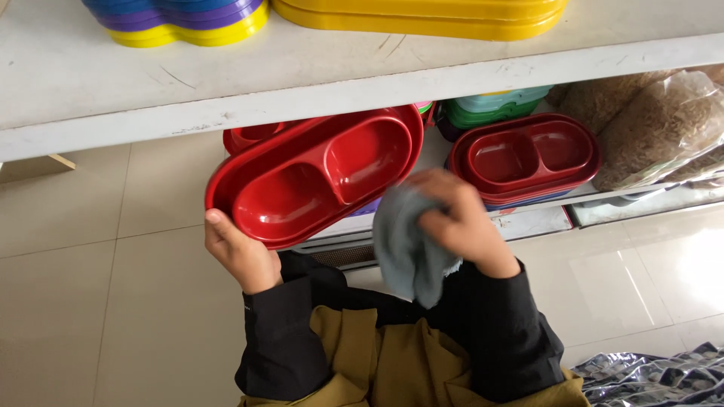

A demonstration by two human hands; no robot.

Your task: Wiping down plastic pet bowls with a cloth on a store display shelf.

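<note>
Sleeves: black cuffs over a mustard-coloured garment [377, 362] are seen nearest the camera.
Right hand: the right hand [460, 222] is closed around a crumpled grey-blue cloth [407, 245], which hangs from the fist just beside the dish's right end.
Left hand: the left hand [237, 252] is clamped on the near-left rim of a glossy red plastic oval dish with two compartments [320, 173] — thumb on the rim, fingers hidden beneath.
Dish position: it is held tilted in the air, in front of the lower shelf and under the white shelf edge [362, 90].
Wiping advice: the dish is best kept steady by the rim while the cloth is pressed flat into each hollow and drawn along the divider — a bunched cloth would likely miss the corners.
Farther back: a stack of similar red double dishes [528, 158] rests on the lower shelf, with clear bags of brown grain [656, 128] beside it.
Top shelf: yellow, purple and blue plastic trays [181, 19] are stacked above.
</note>
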